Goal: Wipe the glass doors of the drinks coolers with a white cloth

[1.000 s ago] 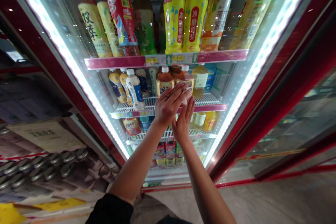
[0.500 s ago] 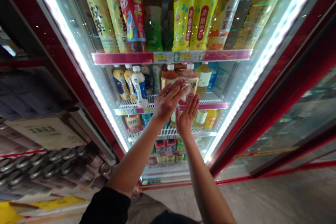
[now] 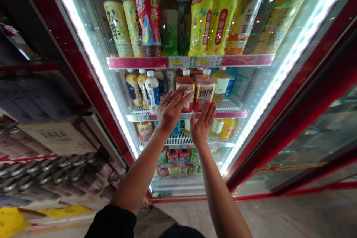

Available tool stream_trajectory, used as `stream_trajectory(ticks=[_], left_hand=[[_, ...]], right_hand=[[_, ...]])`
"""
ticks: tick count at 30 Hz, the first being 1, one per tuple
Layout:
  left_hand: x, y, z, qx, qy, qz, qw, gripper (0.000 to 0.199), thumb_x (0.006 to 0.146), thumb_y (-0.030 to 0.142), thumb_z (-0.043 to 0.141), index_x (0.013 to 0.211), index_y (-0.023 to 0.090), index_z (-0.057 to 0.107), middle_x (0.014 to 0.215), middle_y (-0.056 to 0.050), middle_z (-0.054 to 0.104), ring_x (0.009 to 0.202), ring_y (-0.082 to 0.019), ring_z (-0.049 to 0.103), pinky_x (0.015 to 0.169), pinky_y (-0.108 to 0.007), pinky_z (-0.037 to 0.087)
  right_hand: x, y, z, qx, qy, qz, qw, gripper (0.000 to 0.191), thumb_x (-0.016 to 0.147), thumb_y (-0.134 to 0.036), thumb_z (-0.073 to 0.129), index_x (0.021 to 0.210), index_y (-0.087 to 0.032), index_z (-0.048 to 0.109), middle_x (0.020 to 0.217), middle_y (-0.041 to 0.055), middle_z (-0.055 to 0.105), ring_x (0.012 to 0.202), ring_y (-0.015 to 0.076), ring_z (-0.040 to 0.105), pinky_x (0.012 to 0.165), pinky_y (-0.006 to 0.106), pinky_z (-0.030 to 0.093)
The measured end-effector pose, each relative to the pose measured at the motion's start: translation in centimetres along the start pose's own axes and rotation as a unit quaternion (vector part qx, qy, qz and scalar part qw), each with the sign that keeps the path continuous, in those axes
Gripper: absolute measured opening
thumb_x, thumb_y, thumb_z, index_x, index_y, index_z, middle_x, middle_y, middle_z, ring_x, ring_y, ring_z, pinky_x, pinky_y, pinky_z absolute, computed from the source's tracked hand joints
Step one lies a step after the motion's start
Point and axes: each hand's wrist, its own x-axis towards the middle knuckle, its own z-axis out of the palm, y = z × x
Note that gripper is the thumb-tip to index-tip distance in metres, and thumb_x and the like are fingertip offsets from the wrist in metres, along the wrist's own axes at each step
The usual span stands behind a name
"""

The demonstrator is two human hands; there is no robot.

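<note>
My left hand presses a crumpled white tissue against the clear glass front of a lit drinks fridge, its fingers stretched toward the upper right. A red-capped-shelf's amber bottle behind the glass is partly covered by that hand. My right hand is open, palm toward the glass and fingers together, with nothing in it. Just above its fingertips stands an orange-labelled bottle on the middle shelf. To the left of my left hand is a white-capped bottle with a blue label.
Yellow-labelled bottles and a red-labelled bottle line the top shelf. Bright light strips run down both sides. Several silver-lidded containers fill a rack at the left. A red door frame stands at the right.
My left hand has slid left with the tissue, away from my right hand, uncovering the orange-labelled bottle. My right hand stays near the same height. The whole view has shifted slightly.
</note>
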Motion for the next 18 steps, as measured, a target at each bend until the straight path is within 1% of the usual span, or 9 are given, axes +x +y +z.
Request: stream_trajectory(ticks=[2,3,6,7,9,11,13,16,18], left_hand=[[0.6,0.2,0.5,-0.004,0.017,-0.012,1.000,0.064,0.106,0.001,0.047,0.161,0.032,0.052,0.142,-0.002,0.077,0.142,-0.018,0.067,0.125,-0.041,0.052],[0.7,0.4,0.8,-0.009,0.014,-0.008,1.000,0.063,0.106,0.000,0.046,0.160,0.031,0.054,0.143,-0.002,0.077,0.143,-0.017,0.066,0.125,-0.040,0.052],[0.1,0.8,0.8,-0.021,-0.029,0.018,0.999,0.054,0.107,0.002,0.050,0.155,0.025,0.059,0.145,-0.003,0.076,0.145,-0.016,0.064,0.123,-0.036,0.053],[-0.4,0.8,0.5,-0.023,-0.043,0.026,0.998,0.052,0.107,0.003,0.052,0.154,0.024,0.059,0.145,-0.003,0.076,0.145,-0.015,0.064,0.123,-0.035,0.054],[-1.5,0.5,-0.2,-0.017,-0.051,0.031,0.998,0.052,0.107,0.005,0.057,0.155,0.025,0.058,0.144,-0.003,0.076,0.144,-0.015,0.065,0.121,-0.035,0.055],[-2.3,-0.1,-1.0,-0.004,-0.043,0.026,0.999,0.057,0.105,0.004,0.059,0.158,0.027,0.056,0.142,-0.003,0.077,0.141,-0.016,0.067,0.120,-0.037,0.057],[-2.4,-0.6,-1.4,0.004,-0.025,0.011,1.000,0.062,0.104,0.003,0.059,0.159,0.030,0.054,0.141,-0.003,0.078,0.139,-0.018,0.069,0.120,-0.039,0.057],[-0.9,-1.1,-1.1,-0.008,0.015,-0.023,1.000,0.059,0.106,0.003,0.055,0.156,0.032,0.058,0.141,-0.004,0.078,0.140,-0.019,0.068,0.122,-0.043,0.055],[0.1,-1.1,-0.8,-0.017,0.037,-0.040,0.998,0.054,0.107,0.003,0.052,0.152,0.032,0.062,0.142,-0.003,0.077,0.142,-0.019,0.066,0.123,-0.042,0.054]], right_hand=[[0.0,0.0,0.1,-0.002,0.007,-0.004,1.000,0.083,0.113,-0.049,0.030,0.174,-0.019,-0.017,0.186,0.0148,-0.003,0.173,0.0298,-0.004,0.134,0.066,0.026],[0.0,0.0,0.1,-0.002,0.009,-0.006,1.000,0.083,0.113,-0.049,0.031,0.175,-0.019,-0.017,0.186,0.0153,-0.003,0.173,0.0299,-0.003,0.134,0.066,0.026],[0.1,0.1,0.0,-0.001,0.007,-0.009,1.000,0.083,0.113,-0.047,0.033,0.175,-0.019,-0.016,0.186,0.0158,-0.002,0.173,0.0302,-0.002,0.134,0.067,0.026],[0.1,0.0,-0.1,0.000,0.005,-0.009,1.000,0.083,0.113,-0.046,0.033,0.175,-0.019,-0.016,0.186,0.0156,-0.003,0.173,0.0305,-0.002,0.134,0.067,0.026],[0.1,-0.2,-0.5,0.000,0.004,-0.007,1.000,0.084,0.113,-0.045,0.033,0.175,-0.019,-0.017,0.186,0.0154,-0.005,0.173,0.0319,-0.002,0.133,0.068,0.027],[0.2,-0.8,-0.8,0.000,0.004,-0.005,1.000,0.084,0.113,-0.044,0.034,0.174,-0.019,-0.018,0.186,0.0153,-0.006,0.172,0.0332,-0.003,0.133,0.069,0.027],[0.2,-1.7,-1.1,0.003,-0.002,-0.011,1.000,0.084,0.113,-0.042,0.035,0.174,-0.020,-0.018,0.186,0.0144,-0.007,0.172,0.0332,-0.003,0.134,0.069,0.025],[0.2,-3.5,-0.8,0.015,-0.020,-0.035,0.999,0.084,0.113,-0.040,0.036,0.174,-0.019,-0.018,0.186,0.0133,-0.008,0.172,0.0328,-0.002,0.135,0.066,0.025],[0.1,-4.6,-0.2,0.018,-0.030,-0.054,0.998,0.084,0.113,-0.041,0.036,0.174,-0.018,-0.017,0.186,0.0145,-0.006,0.172,0.0335,0.001,0.135,0.064,0.026]])
